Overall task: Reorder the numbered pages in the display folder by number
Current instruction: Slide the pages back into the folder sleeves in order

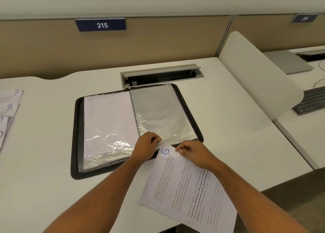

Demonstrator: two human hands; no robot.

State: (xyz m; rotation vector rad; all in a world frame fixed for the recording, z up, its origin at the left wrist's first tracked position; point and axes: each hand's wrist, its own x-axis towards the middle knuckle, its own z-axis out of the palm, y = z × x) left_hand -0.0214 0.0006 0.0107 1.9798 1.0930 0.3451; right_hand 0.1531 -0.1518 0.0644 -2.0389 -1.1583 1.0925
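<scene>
Both hands work at the near edge of the open folder [137, 127]. Curled fingers of the left hand [146, 146] pinch the bottom lip of the clear sleeve [163, 113] on the folder's right side, just beside the spine. Close to it, the right hand [190, 153] pinches the top edge of a printed page [186, 188] marked with a blue handwritten 6 — thumb and fingertips closed on the paper near that number. This page lies tilted, its top corner touching the sleeve's open end, while the rest trails back over the near edge of the white desk [44, 162].

On the folder's left side a sleeve holds a white sheet [109, 120]; the right sleeve looks grey and shiny, and whether anything is inside it cannot be told.

At the far left of the desk lies a fanned stack of pages [8, 109] — numbers 7, 8 and 9 show on their corners. Behind the folder sits an open cable hatch [161, 76], and above it a blue plate [101, 24] reads 215. Beyond a white divider [255, 74] on the right, a dark keyboard [311, 100] rests on the neighbouring desk.
</scene>
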